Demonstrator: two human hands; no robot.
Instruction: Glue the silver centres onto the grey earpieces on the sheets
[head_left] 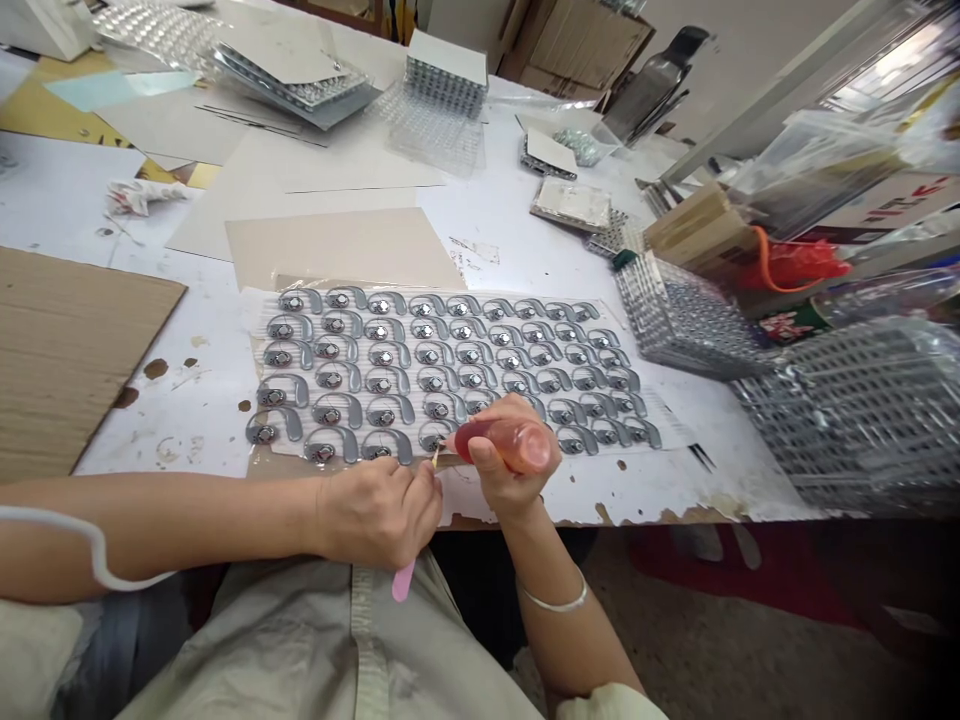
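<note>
My right hand [517, 455] is wrapped round a squeeze bottle [499, 443] of reddish liquid, tilted with its nozzle pointing left and down. Closed in my left hand [386, 510] is a slim tool with a pink handle [403, 580]; it looks like a small brush, its thin yellowish tip [435, 457] close to the bottle's nozzle. Both tips meet over a grey hook-shaped piece [433, 437] in the front row of a sheet. Rows of similar grey hooks [381, 357], each with a round metallic end, lie on this clear ribbed sheet [667, 425]. My right hand hides some pieces.
Brown cardboard [67, 340] lies at the left, and grey card [337, 245] behind the sheet. Stacked studded trays [675, 310] and a clear-wrapped stack [855, 410] stand at the right. A dark bottle [652, 85] is at the back. The table's front edge is worn.
</note>
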